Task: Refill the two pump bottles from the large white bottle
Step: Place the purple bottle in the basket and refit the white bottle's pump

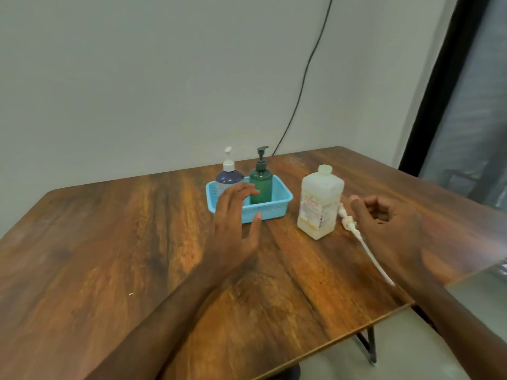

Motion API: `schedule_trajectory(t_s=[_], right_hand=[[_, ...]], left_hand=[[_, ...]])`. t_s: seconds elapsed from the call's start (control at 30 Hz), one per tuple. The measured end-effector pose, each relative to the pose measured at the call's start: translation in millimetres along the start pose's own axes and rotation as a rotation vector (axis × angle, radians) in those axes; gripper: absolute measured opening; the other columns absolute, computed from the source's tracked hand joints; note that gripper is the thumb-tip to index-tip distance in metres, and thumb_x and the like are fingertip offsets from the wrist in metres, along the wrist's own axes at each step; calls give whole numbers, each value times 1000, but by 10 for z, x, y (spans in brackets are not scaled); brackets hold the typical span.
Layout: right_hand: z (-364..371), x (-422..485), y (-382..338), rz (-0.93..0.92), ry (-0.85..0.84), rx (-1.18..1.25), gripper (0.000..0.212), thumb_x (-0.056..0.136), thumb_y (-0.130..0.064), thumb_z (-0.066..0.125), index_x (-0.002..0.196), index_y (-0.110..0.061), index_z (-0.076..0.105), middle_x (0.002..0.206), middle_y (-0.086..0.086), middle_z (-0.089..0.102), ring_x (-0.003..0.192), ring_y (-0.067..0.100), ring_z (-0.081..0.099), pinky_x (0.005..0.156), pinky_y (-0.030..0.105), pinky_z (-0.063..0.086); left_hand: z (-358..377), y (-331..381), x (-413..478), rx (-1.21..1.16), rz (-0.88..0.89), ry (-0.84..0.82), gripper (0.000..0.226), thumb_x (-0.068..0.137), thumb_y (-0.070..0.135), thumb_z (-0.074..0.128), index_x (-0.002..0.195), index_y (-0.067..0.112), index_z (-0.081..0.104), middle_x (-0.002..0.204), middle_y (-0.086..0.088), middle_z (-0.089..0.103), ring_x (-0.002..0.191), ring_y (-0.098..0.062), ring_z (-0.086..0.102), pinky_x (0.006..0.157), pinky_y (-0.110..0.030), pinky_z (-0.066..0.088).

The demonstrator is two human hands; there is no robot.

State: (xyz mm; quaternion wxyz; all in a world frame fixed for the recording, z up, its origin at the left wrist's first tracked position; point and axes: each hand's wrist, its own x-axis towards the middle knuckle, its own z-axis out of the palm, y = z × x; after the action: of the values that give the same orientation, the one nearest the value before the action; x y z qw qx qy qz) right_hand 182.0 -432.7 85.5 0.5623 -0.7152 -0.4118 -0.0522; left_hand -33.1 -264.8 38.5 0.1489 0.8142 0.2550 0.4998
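Filling most of the view, a table (pixel 109 242) shows a smooth top of streaked brown wood grain with a thin pale edge. Over it the left hand (pixel 236 223) is released, its fingers straight and spread, hovering in front of a rectangular basket (pixel 270 212) of light blue perforated plastic with a rolled rim. The right hand (pixel 384 223) hangs with loosely curled fingers and grips nothing that can be seen. Right of the basket, well apart from it, the large white bottle (pixel 319 204) stands upright on the table: squarish, milky translucent plastic with a short round neck, and a pale label whose red and dark print is too blurred to read. Inside the basket stand a slim green pump bottle (pixel 260 185) with a dark green pump and, to its left, a rounder dark blue pump bottle (pixel 229 178) with a white pump. A loose white pump (pixel 365 242) with a long thin tube lies on the table beside the white bottle, under the right hand's edge.
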Motion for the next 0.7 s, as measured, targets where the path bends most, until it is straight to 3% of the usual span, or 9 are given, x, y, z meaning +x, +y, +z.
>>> schedule_trajectory(t_s=[0.07, 0.13, 0.23, 0.37, 0.5, 0.6, 0.7], right_hand=[[-123, 112, 214, 93, -32, -54, 6, 96, -28, 67, 97, -26, 73, 85, -10, 71, 80, 7, 68, 64, 24, 51], [-160, 267, 381, 197, -151, -147, 8, 94, -23, 69, 102, -24, 67, 93, -5, 68, 88, 11, 65, 65, 22, 45], [-1, 475, 555, 384, -317, -208, 15, 93, -37, 71, 94, -22, 70, 90, 0, 70, 82, 14, 66, 66, 30, 56], [256, 663, 741, 423, -336, -246, 24, 85, -48, 77, 91, -26, 69, 90, -2, 71, 81, 15, 70, 75, 36, 63], [290, 744, 729, 386, -400, -372, 26, 89, -43, 74, 92, -18, 67, 90, 3, 70, 79, 15, 67, 73, 31, 60], [211, 700, 730, 417, -321, -198, 19, 90, -36, 74, 81, -18, 76, 82, 2, 75, 77, 17, 72, 77, 43, 63], [-8, 708, 581, 267, -227, -120, 10, 94, -29, 70, 94, -26, 80, 94, -4, 77, 86, 12, 69, 80, 37, 60]], left_hand=[[160, 261, 27, -9, -47, -94, 56, 96, 31, 74, 144, 32, 44, 150, 8, 51, 139, -12, 49, 117, -35, 48], [352, 482, 75, -8, -100, -189, 69, 95, 37, 77, 150, 34, 36, 155, 10, 44, 139, -7, 44, 118, -30, 41], [640, 697, 203, -42, -155, -277, 92, 89, 44, 83, 154, 39, 18, 162, 9, 35, 138, 0, 34, 115, -26, 29], [918, 775, 393, -85, -264, -299, 111, 83, 45, 88, 163, 30, 13, 166, 5, 31, 151, -14, 34, 126, -42, 32], [1025, 770, 513, -93, -309, -286, 107, 85, 41, 87, 163, 24, 15, 166, 0, 32, 153, -20, 34, 124, -42, 34], [1027, 731, 580, -120, -335, -272, 94, 87, 36, 86, 157, 23, 26, 158, -1, 44, 145, -21, 44, 116, -39, 43], [968, 624, 624, -184, -334, -278, 79, 87, 36, 87, 149, 26, 39, 143, 6, 57, 131, -18, 58, 100, -34, 57]])
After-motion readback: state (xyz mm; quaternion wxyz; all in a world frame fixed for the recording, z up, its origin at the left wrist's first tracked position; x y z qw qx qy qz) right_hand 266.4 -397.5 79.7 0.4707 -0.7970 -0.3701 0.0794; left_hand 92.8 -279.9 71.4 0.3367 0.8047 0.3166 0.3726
